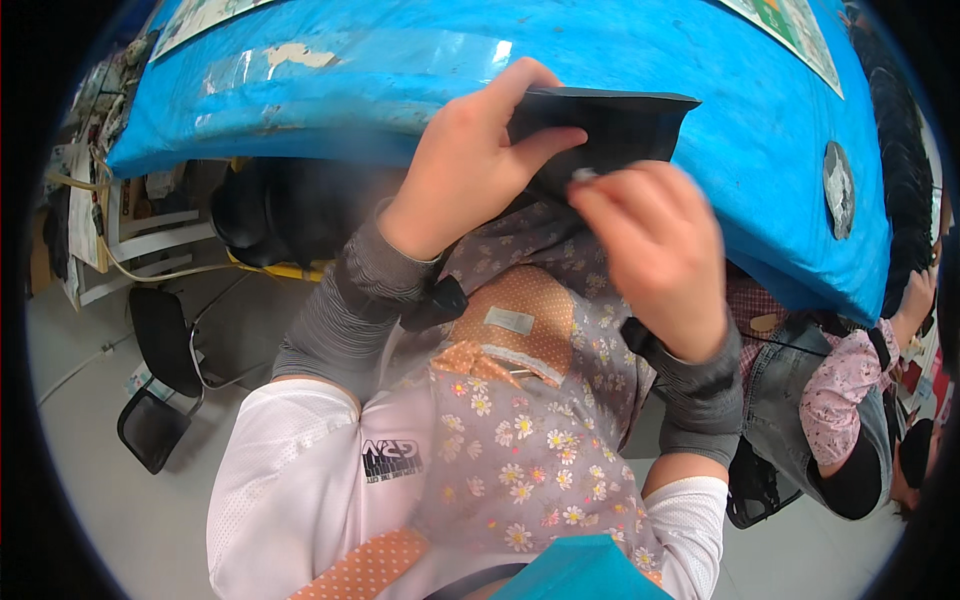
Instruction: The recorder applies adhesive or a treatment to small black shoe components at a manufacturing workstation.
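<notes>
My left hand (465,160) grips a flat black piece of sheet material (635,125), perhaps fabric or leather, by its left side. The thumb lies over its face, while the other fingers are mostly hidden behind it. The piece is held up in front of the edge of the blue-covered table (400,65). Close to its lower edge, my right hand (660,245) has its fingers closed in a pinch, smeared by motion. A small whitish thing (583,176) shows at those fingertips; it is too blurred to name.
On the blue cover at the right sits a round grey disc (839,190). Printed sheets (795,40) lie along the far side. A dark bulky object (265,210) is under the table. A black chair (165,350) stands at left. Another person's pink floral sleeve (832,410) is at right.
</notes>
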Demonstrator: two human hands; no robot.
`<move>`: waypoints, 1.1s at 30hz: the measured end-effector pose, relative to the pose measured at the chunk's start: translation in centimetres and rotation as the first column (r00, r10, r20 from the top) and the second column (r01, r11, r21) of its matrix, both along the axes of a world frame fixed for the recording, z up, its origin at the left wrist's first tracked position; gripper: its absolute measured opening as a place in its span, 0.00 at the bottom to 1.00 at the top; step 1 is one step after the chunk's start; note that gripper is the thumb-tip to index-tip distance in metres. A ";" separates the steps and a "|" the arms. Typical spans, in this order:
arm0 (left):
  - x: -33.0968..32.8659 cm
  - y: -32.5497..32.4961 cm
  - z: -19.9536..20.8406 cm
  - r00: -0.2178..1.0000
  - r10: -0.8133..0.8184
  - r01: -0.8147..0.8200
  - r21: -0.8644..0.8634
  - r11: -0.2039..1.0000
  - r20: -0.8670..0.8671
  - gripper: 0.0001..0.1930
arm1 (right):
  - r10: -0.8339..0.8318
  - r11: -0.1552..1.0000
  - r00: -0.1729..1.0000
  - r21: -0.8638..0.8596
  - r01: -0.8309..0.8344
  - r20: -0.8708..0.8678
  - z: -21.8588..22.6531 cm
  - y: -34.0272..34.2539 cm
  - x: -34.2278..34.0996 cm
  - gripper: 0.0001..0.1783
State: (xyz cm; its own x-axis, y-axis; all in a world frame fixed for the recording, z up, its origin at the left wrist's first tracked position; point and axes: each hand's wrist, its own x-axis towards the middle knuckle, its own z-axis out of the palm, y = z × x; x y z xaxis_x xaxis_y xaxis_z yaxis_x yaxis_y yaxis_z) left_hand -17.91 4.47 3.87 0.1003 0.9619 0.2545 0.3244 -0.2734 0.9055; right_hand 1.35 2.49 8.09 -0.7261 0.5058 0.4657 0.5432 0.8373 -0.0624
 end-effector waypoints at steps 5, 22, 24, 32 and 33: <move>-0.5 0.2 -0.7 1.000 -0.031 0.031 0.040 0.999 0.001 0.14 | -0.030 0.996 0.999 -0.082 0.032 0.026 0.0 0.9 2.0 0.13; -0.8 0.3 0.1 0.996 -0.029 0.031 0.017 0.999 -0.090 0.15 | -0.075 0.997 0.993 -0.019 0.077 0.094 0.3 1.7 3.7 0.16; -0.8 0.3 -0.4 0.998 -0.010 0.014 0.066 0.998 -0.057 0.16 | -0.111 0.994 0.982 0.000 0.112 0.151 1.0 1.6 3.9 0.17; -1.0 0.5 -0.8 0.999 -0.038 0.040 0.125 0.991 -0.025 0.15 | 0.068 0.998 0.998 -0.015 -0.068 0.006 -0.8 1.0 -0.8 0.15; -1.1 0.5 -1.0 0.999 -0.044 0.047 0.173 0.984 -0.025 0.15 | 0.039 0.999 0.999 -0.013 -0.039 0.030 -0.4 1.3 0.3 0.15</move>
